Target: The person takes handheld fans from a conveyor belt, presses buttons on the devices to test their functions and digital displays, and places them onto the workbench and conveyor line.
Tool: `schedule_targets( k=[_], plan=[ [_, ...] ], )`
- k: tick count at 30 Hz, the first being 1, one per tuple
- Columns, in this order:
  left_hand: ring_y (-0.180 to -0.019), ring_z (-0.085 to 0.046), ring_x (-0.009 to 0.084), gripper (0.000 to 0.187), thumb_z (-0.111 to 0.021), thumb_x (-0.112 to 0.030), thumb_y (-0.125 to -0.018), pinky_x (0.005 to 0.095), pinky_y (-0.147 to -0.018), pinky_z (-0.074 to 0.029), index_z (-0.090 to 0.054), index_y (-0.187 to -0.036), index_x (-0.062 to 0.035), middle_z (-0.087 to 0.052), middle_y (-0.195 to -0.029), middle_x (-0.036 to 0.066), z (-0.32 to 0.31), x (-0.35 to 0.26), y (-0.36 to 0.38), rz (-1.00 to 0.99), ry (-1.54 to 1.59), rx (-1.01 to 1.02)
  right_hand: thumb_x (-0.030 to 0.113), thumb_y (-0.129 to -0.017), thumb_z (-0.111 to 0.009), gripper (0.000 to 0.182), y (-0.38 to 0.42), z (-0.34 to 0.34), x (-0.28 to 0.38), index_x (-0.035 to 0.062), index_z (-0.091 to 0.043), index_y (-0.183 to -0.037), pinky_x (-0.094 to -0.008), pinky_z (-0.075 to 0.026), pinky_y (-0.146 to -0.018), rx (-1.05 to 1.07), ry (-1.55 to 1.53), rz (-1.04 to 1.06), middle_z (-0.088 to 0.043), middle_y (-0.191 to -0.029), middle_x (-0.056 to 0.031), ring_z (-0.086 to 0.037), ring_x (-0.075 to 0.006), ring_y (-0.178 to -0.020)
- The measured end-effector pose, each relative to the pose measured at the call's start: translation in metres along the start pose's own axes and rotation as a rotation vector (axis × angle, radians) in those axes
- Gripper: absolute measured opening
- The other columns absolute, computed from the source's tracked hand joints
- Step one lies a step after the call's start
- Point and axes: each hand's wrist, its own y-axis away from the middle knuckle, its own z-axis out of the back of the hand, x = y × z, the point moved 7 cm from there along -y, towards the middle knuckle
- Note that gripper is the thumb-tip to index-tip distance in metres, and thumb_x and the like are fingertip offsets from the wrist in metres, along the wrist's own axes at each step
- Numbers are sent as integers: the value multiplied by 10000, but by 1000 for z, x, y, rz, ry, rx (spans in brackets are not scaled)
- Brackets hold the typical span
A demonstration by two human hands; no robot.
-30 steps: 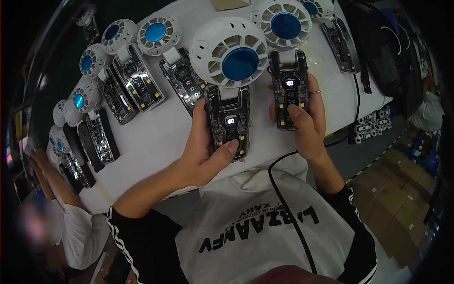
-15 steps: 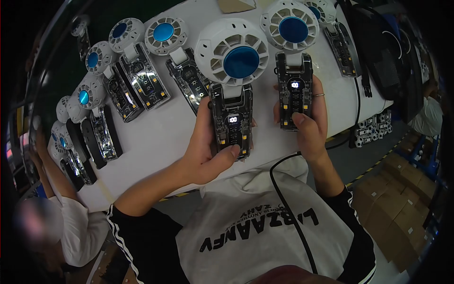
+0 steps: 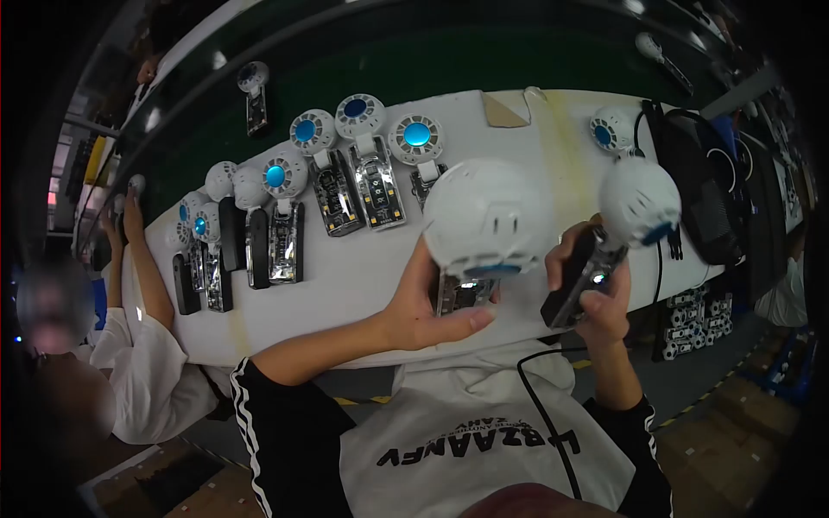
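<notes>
Gripping one smooth white-domed device [image 3: 485,226] in my left hand [image 3: 427,312] and a tilted second device [image 3: 623,216] in my right hand [image 3: 608,311], both above the white table [image 3: 345,298], I'd do well to hold each firmly, rounded heads [image 3: 484,194] apart; beyond lie clear-cased devices [image 3: 377,183] with glossy blue discs [image 3: 417,135].

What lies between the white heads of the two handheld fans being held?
Between the left fan head and right fan head, the head-camera view shows only white tabletop with a yellowish tape strip.
</notes>
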Motion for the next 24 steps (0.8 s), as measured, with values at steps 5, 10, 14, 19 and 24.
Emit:
schedule_targets(
  k=[5, 10, 14, 19, 24],
  plan=[
    [-614, -586, 221, 170, -589, -80, -815, 327, -591, -500, -446, -897, -38, -545, -729, 112, 9, -73, -6, 63, -35, -218, 186, -828, -614, 249, -37, -31, 43, 56, -416, -907, -259, -417, -486, 191, -89, -88, -501, -689, -40, -494, -119, -527],
    [-802, -528, 218, 187, -470, -188, -899, 460, -819, -448, -508, -842, -14, -512, -841, 126, 49, -237, 68, -867, -479, -388, 207, -883, -510, 201, -68, -29, 129, 24, -439, -925, -260, -432, -573, 199, 542, 260, -437, -711, -31, -478, -121, -576],
    [-788, -571, 223, 200, -527, -211, -870, 410, -780, -474, -535, -881, -11, -545, -860, 116, 67, -291, 121, -1051, -862, -496, 157, -903, -443, 272, -73, -11, 176, -29, -490, -1095, -309, -466, -637, 195, 775, 786, -526, -781, -82, -544, -170, -648],
    [-772, -625, 229, 253, -598, -238, -834, 348, -731, -508, -569, -931, -6, -587, -884, 105, 105, -320, 92, -1000, -705, -610, 228, -892, -504, 264, -150, -68, 159, -10, -542, -1001, -292, -471, -665, 347, 310, 425, -557, -765, -68, -573, -156, -669],
    [-692, -652, 186, 475, -724, -294, -749, 275, -585, -546, -532, -1052, 17, -619, -799, 116, 215, -215, -87, -189, -483, -674, 266, -743, -733, 262, -274, -66, 16, 33, -645, -827, -270, -505, -565, 71, 955, 198, -645, -688, -51, -634, -126, -617]
  ],
)
